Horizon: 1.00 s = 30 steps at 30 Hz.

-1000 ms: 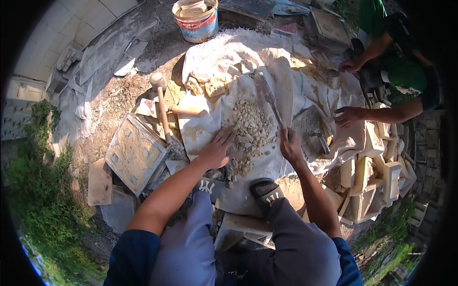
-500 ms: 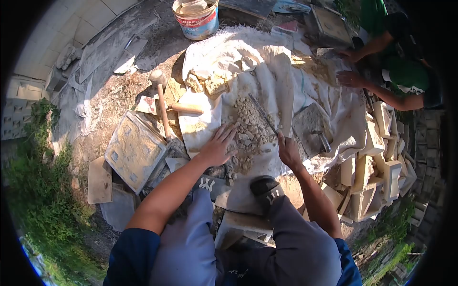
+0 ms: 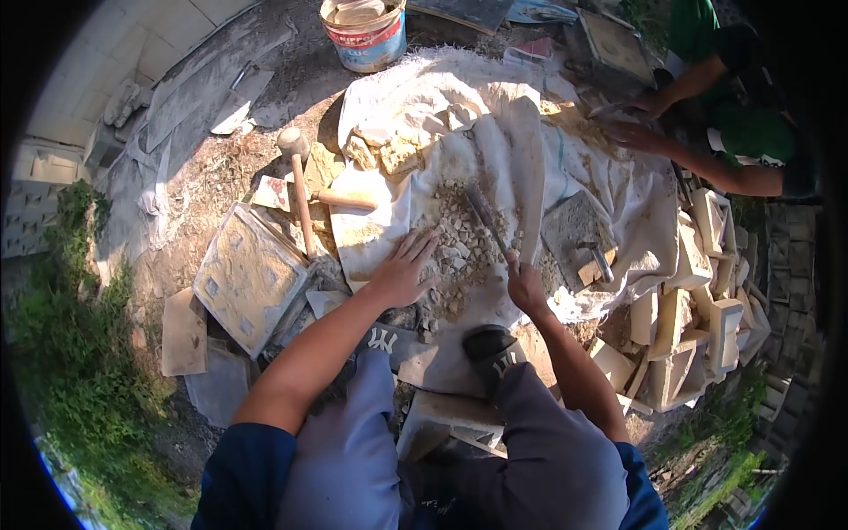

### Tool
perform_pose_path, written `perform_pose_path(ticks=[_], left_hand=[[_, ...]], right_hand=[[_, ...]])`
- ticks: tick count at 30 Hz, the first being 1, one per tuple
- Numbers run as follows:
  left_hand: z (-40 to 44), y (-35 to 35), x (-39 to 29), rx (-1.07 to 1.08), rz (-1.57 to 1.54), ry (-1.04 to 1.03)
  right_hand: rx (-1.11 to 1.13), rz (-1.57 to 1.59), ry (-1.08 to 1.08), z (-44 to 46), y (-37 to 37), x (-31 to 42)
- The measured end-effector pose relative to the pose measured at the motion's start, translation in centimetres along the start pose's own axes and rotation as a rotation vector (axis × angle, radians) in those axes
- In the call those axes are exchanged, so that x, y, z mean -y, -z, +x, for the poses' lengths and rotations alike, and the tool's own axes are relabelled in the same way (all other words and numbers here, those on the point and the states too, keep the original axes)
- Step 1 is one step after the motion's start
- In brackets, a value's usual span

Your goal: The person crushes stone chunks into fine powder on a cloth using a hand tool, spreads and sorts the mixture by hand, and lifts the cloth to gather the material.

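My left hand (image 3: 402, 269) rests with fingers spread on the white sack cloth (image 3: 380, 238), at the left edge of a heap of broken stone bits (image 3: 455, 243). A long, flat, dark metal blade (image 3: 483, 212) is gripped in my right hand (image 3: 526, 284), its far end over the heap. The blade's exact kind is unclear, and my fist hides its handle. Right of that hand lies a trowel (image 3: 579, 234) with a flat, dusty plate. Chunks of yellowish stone (image 3: 397, 155) sit on the cloth beyond my left hand.
A mallet (image 3: 298, 177) and a wooden rolling-pin-like piece (image 3: 346, 200) lie left, near a square mould (image 3: 250, 281). A paint bucket (image 3: 364, 35) stands at the back. Cast blocks (image 3: 698, 336) are piled right. Another person's hands (image 3: 638, 132) work at the upper right.
My right hand has moved slightly left and toward me, and the blade has turned so its broad face shows more. My left hand stays put. The other person's hands have shifted left.
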<state>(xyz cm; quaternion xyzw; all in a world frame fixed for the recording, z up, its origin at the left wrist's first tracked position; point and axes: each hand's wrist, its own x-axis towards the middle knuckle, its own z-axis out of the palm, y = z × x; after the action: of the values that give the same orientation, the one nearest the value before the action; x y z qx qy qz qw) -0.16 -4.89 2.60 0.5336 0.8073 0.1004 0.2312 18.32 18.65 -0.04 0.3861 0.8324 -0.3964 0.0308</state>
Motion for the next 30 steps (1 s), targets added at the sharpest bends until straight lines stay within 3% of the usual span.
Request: perform_pose_path(ticks=[2,4,7,8,10,12,14,20,23,25,26,28,30], left_hand=[[0.1,-0.6,0.3,-0.055,0.038,-0.039],[0.1,-0.3,0.3,-0.023,0.034,-0.022],[0.0,-0.1,0.1,-0.01,0.028,-0.019],[0.0,0.0,0.1,-0.028,0.026,-0.029],[0.0,-0.1,0.2,-0.039,0.021,-0.035],[0.0,-0.4,0.4,-0.05,0.015,-0.038],[0.0,-0.5,0.6,-0.056,0.039,-0.061],[-0.1,-0.2,0.2,-0.055,0.028,-0.061],[-0.1,0.4,0.1,0.032,0.103,-0.044],[0.0,0.2,0.1,-0.007,0.047,-0.045],[0.0,-0.1,0.2,-0.04,-0.006,-0.046],[0.0,-0.2,0.5,-0.043,0.003,-0.05],[0.2,-0.3,0.5,-0.043,0.015,-0.062]], right_hand=[[-0.078,0.082,0.065,-0.3,1.9,1.8],[-0.007,0.101,0.034,-0.4,3.4,3.2],[-0.19,0.366,0.133,-1.0,4.3,5.3],[-0.191,0.364,0.134,-0.8,3.7,4.5],[-0.296,0.053,0.245,-0.5,1.7,2.0],[-0.27,-0.042,0.187,-0.6,0.4,0.0],[-0.076,-0.105,-0.067,-0.5,-0.5,-1.5],[-0.037,0.082,-0.014,-1.0,3.7,3.4],[-0.176,0.153,0.063,-1.2,3.7,3.5],[-0.416,0.103,0.323,-0.9,1.6,-0.2],[-0.416,0.102,0.325,-1.1,1.1,-1.2],[-0.089,-0.17,-0.074,-1.7,1.1,-2.0],[-0.111,-0.124,-0.077,-1.4,1.7,-2.5]])
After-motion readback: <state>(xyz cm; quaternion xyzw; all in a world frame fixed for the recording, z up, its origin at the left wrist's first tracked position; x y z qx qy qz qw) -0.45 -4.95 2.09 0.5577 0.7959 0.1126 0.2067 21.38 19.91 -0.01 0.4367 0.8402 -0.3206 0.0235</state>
